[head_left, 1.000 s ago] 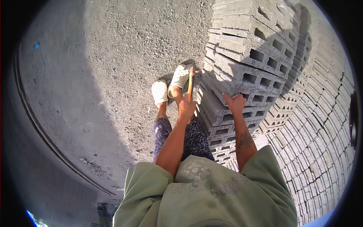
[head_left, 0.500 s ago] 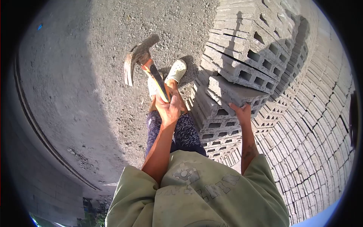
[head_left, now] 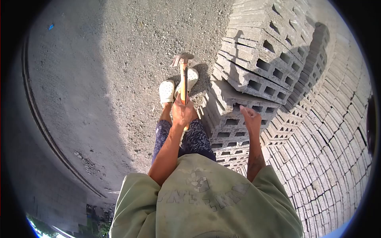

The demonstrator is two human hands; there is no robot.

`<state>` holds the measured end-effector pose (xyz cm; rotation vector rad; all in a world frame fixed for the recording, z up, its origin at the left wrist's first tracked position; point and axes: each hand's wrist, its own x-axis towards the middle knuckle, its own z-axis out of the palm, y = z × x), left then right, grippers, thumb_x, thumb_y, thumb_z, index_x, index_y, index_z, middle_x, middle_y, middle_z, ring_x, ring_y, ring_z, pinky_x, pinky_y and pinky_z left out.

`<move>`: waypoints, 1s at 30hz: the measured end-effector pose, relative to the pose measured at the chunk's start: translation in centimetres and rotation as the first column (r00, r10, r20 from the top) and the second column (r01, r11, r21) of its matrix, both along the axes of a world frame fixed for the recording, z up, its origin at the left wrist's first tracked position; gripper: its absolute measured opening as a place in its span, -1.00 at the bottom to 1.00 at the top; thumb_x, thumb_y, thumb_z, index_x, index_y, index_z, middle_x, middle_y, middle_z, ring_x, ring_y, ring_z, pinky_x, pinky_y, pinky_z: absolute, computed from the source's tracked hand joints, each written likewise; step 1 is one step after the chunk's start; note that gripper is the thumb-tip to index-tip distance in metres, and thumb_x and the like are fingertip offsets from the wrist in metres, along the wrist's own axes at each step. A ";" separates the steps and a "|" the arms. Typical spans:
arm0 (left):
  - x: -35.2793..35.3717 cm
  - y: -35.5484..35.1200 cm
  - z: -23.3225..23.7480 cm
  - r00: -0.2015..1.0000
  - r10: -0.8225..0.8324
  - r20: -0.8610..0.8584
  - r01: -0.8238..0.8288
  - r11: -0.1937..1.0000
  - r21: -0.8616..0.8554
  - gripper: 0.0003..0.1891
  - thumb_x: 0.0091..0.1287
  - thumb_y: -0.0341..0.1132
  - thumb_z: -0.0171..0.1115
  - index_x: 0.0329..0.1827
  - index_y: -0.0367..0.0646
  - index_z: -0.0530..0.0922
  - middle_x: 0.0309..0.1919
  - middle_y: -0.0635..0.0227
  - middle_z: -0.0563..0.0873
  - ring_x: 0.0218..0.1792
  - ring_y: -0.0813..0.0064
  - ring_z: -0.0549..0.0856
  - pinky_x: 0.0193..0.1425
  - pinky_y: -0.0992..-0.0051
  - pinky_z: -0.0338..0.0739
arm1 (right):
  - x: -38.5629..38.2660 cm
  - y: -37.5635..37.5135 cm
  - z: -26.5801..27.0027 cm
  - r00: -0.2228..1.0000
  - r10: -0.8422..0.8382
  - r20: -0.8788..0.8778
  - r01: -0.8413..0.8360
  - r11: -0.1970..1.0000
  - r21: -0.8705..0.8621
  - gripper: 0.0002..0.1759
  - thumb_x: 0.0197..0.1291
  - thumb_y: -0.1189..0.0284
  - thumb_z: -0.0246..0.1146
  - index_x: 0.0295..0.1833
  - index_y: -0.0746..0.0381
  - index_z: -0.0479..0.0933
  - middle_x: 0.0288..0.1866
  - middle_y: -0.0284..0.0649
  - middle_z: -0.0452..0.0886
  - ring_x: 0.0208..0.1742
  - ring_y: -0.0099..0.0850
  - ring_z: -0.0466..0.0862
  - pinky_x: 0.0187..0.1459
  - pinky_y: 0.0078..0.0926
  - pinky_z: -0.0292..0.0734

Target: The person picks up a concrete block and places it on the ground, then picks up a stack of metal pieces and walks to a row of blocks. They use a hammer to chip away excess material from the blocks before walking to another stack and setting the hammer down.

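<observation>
A hammer with an orange and black handle stands out from my left hand, whose fingers are wrapped round the handle. Its metal head points away from me, above the pale clogs. My right hand is at the near face of the stacked hollow blocks, beside the holes of an upper block. The thumb and a finger are partly apart; the other fingers look curled, and whether they touch the block is unclear. Above that hand, a tilted block rests on the stack.
Rows of stacked blocks fill the right side. Gravel ground lies ahead and to the left, partly in shadow. White clogs are on my feet beside the stack. A long dark line curves along the far left.
The hammer has turned upright and its head has moved right and nearer. My right hand has drawn slightly back from the block, which now sits flatter on the stack.
</observation>
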<state>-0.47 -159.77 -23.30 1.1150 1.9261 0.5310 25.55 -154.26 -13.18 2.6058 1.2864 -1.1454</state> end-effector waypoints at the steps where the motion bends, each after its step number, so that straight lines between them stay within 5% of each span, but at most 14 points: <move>1: -0.2 1.3 1.8 0.827 0.406 0.389 -0.288 0.900 -0.327 -0.68 0.17 -0.19 0.25 -0.17 -0.23 0.44 -0.70 0.40 0.47 -0.72 0.50 0.47 -0.64 0.49 0.35 | 0.0 0.7 0.1 1.000 -0.004 -0.008 0.004 1.000 0.008 -0.38 -0.11 0.06 0.42 -0.18 0.46 0.58 -0.37 -0.07 0.68 -0.29 -0.32 0.67 -0.18 -0.48 0.51; 2: -0.5 3.2 3.7 0.830 0.448 0.333 -0.238 0.823 -0.515 -0.72 0.03 -0.31 0.13 -0.21 -0.27 0.46 -0.44 0.12 0.59 -0.37 0.20 0.60 -0.19 0.31 0.47 | 0.2 1.7 -0.3 0.995 0.064 0.077 -0.075 0.988 0.138 -0.37 -0.09 0.05 0.41 -0.15 0.45 0.58 -0.34 -0.07 0.68 -0.24 -0.25 0.68 -0.13 -0.43 0.51; 4: 0.1 5.5 5.4 0.852 0.417 0.316 -0.229 0.841 -0.490 -0.71 0.01 -0.29 0.13 -0.23 -0.27 0.46 -0.44 0.12 0.59 -0.38 0.20 0.60 -0.19 0.31 0.47 | 0.1 4.6 -2.2 0.966 0.178 0.186 -0.228 0.927 0.299 -0.27 -0.10 -0.06 0.36 -0.10 0.44 0.57 -0.27 0.00 0.67 -0.12 -0.08 0.64 -0.02 -0.26 0.47; 6: 1.2 5.3 3.8 0.827 0.403 0.391 -0.225 0.876 -0.427 -0.67 -0.03 -0.24 0.15 -0.25 -0.29 0.46 -0.46 0.12 0.58 -0.42 0.20 0.58 -0.22 0.32 0.46 | -0.3 7.1 -5.7 0.894 0.308 0.327 -0.348 0.935 0.071 -0.19 -0.19 -0.17 0.34 -0.17 0.45 0.59 -0.28 0.08 0.65 -0.15 -0.04 0.63 -0.04 -0.21 0.46; 9: 1.9 7.2 4.1 0.820 0.375 0.431 -0.182 0.886 -0.426 -0.66 -0.02 -0.24 0.15 -0.25 -0.31 0.46 -0.48 0.14 0.57 -0.44 0.24 0.58 -0.25 0.35 0.46 | 0.1 9.0 -10.4 0.880 0.333 0.338 -0.282 0.940 -0.190 -0.19 -0.28 -0.20 0.33 -0.34 0.46 0.60 -0.36 0.13 0.63 -0.21 0.03 0.63 -0.04 -0.24 0.46; 15: 0.4 10.3 4.1 0.835 0.318 0.449 -0.104 0.893 -0.438 -0.66 0.02 -0.24 0.16 -0.22 -0.32 0.46 -0.52 0.23 0.58 -0.48 0.40 0.57 -0.31 0.40 0.47 | 2.7 5.8 -6.2 0.948 0.244 0.203 -0.249 0.969 -0.003 -0.33 -0.31 -0.06 0.41 -0.55 0.45 0.52 -0.62 0.01 0.57 -0.53 -0.10 0.61 -0.39 -0.32 0.47; 17: 0.3 11.9 5.6 0.820 0.408 0.402 -0.230 0.877 -0.421 -0.70 0.04 -0.27 0.16 -0.23 -0.31 0.46 -0.53 0.25 0.57 -0.50 0.49 0.56 -0.34 0.46 0.47 | 3.3 5.1 -5.4 0.966 0.189 0.176 -0.198 0.980 0.031 -0.37 -0.33 0.00 0.44 -0.62 0.44 0.48 -0.69 -0.01 0.52 -0.60 -0.11 0.57 -0.45 -0.29 0.45; 19: 0.8 13.2 5.9 0.679 0.493 0.544 -0.331 0.867 -0.372 -0.82 0.07 -0.41 0.13 -0.28 -0.29 0.44 -0.64 0.41 0.45 -0.62 0.61 0.42 -0.50 0.53 0.38 | 3.8 5.0 -4.7 0.979 0.148 0.141 -0.160 0.985 0.071 -0.40 -0.35 0.07 0.46 -0.70 0.44 0.43 -0.76 -0.03 0.46 -0.67 -0.11 0.53 -0.51 -0.25 0.43; 21: 2.7 12.8 3.2 0.714 0.418 0.562 -0.360 0.907 -0.219 -0.86 0.08 -0.44 0.10 -0.31 -0.28 0.43 -0.67 0.43 0.39 -0.64 0.62 0.38 -0.53 0.54 0.35 | 3.6 5.5 -4.7 0.970 0.188 0.152 -0.201 0.977 0.069 -0.39 -0.34 0.07 0.48 -0.74 0.43 0.38 -0.79 -0.05 0.42 -0.68 -0.17 0.51 -0.50 -0.27 0.42; 22: 3.3 11.8 0.9 0.843 0.227 0.489 -0.176 0.973 -0.147 -0.86 0.09 -0.44 0.09 -0.29 -0.29 0.46 -0.62 0.31 0.48 -0.60 0.50 0.48 -0.45 0.49 0.39 | 3.3 5.8 -4.8 0.970 0.185 0.154 -0.197 0.978 0.062 -0.39 -0.34 0.07 0.48 -0.74 0.43 0.38 -0.79 -0.05 0.42 -0.68 -0.17 0.51 -0.50 -0.27 0.42; 23: 4.8 10.3 -1.6 0.890 0.168 0.425 -0.040 0.955 -0.293 -0.85 0.03 -0.42 0.13 -0.38 -0.32 0.43 -0.59 0.30 0.51 -0.52 0.44 0.54 -0.39 0.43 0.45 | 3.2 5.9 -4.5 0.978 0.160 0.136 -0.168 0.984 0.054 -0.38 -0.34 0.07 0.48 -0.75 0.42 0.38 -0.79 -0.05 0.42 -0.69 -0.18 0.50 -0.50 -0.26 0.41; 25: 6.3 8.1 -6.2 0.880 -0.281 0.383 0.461 0.700 -0.545 -0.75 0.04 -0.35 0.16 -0.28 -0.36 0.48 -0.46 0.12 0.61 -0.38 0.21 0.64 -0.27 0.29 0.50 | 3.2 5.4 -3.3 0.983 0.139 0.123 -0.143 0.989 0.031 -0.37 -0.33 0.06 0.48 -0.76 0.42 0.37 -0.80 -0.04 0.42 -0.70 -0.19 0.50 -0.50 -0.24 0.41; 29: 5.0 8.7 -6.3 0.885 -0.195 0.424 0.424 0.714 -0.557 -0.66 0.05 -0.29 0.20 -0.19 -0.38 0.49 -0.36 -0.02 0.64 -0.24 0.04 0.65 -0.14 0.20 0.50 | 4.2 5.6 -3.5 0.987 0.132 0.089 -0.124 0.989 -0.086 -0.37 -0.28 0.07 0.46 -0.75 0.43 0.35 -0.78 -0.04 0.41 -0.68 -0.22 0.50 -0.52 -0.23 0.38; 30: 3.9 10.6 -3.7 0.936 -0.068 0.346 0.257 0.804 -0.536 -0.70 0.06 -0.31 0.19 -0.21 -0.37 0.49 -0.43 0.05 0.63 -0.34 0.13 0.65 -0.23 0.24 0.51 | 4.1 5.9 -3.2 0.975 0.205 0.086 -0.196 0.976 -0.094 -0.38 -0.25 0.08 0.45 -0.73 0.43 0.35 -0.76 -0.04 0.43 -0.67 -0.25 0.51 -0.52 -0.23 0.37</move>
